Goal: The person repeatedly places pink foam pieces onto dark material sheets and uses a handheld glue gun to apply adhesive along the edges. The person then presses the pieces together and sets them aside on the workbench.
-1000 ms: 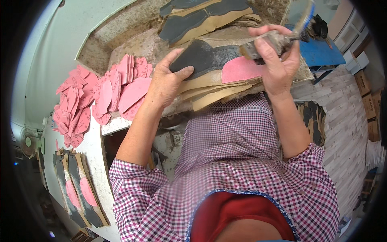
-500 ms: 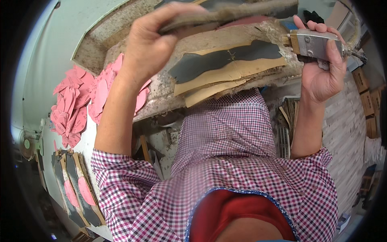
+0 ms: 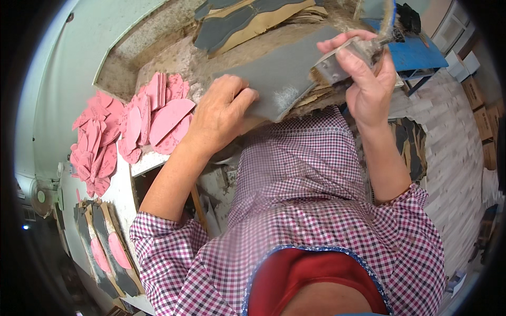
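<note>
A dark grey, tan-edged flat piece [image 3: 282, 71], like cut shoe material, lies slantwise on the workbench over a stack of similar pieces. My left hand [image 3: 224, 105] has its fingers curled at the left end of this piece, gripping it. In my right hand [image 3: 371, 76] is a block-shaped metal hand tool [image 3: 337, 63] with a hose at its back. Its brass-coloured front is close above the piece's right part; contact cannot be made out. A whitish, web-like patch [image 3: 286, 96] marks the piece's near edge.
Pink half-moon pads [image 3: 95, 150] are heaped left of my left arm. Further up the workbench [image 3: 174, 55] lies another stack of grey-and-tan pieces [image 3: 253, 23]. Two pieces bearing pink pads [image 3: 108, 250] rest at lower left. A blue table [image 3: 416, 52] and cartons [image 3: 472, 100] stand at right.
My left hand has come down and nearer with the grey piece, now laid on the near stack. My right hand has brought the metal tool leftward over it.
</note>
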Available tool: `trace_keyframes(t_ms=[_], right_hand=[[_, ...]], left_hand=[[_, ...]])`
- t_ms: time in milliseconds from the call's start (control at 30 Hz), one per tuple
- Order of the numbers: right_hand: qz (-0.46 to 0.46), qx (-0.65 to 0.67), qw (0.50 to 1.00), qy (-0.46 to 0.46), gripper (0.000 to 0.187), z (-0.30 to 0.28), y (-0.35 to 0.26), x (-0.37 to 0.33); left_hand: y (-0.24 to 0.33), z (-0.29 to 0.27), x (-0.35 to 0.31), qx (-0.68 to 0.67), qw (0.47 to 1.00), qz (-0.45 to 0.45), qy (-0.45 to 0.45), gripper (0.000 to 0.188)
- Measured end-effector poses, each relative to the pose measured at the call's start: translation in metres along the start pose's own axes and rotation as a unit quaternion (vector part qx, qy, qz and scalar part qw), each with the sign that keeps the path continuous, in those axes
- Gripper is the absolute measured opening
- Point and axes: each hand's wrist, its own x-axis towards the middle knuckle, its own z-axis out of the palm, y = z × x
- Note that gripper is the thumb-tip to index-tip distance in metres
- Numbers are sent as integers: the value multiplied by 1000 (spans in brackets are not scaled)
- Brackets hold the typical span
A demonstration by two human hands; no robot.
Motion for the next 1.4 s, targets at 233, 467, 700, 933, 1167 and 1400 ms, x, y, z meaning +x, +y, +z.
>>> trace_keyframes(t_ms=[233,467,700,933,1167,1400], right_hand=[[-64,-204,973,89,26,-81,18,31],[-30,-132,989,64,30,-26,24,24],[-6,-64,997,-45,21,25,32,36],[-68,-157,984,51,29,-50,45,65],[-32,96,992,71,19,-58,22,37],[134,299,938,114,25,-76,62,21]], left_hand=[[-1,11,-7,34,997,54,36,31],[1,10,-15,70,993,84,38,32],[6,3,-22,93,992,79,24,35],[3,14,-31,67,994,76,37,42],[-3,28,-32,-7,996,-92,6,60],[-33,41,-33,-278,856,-402,169,30]])
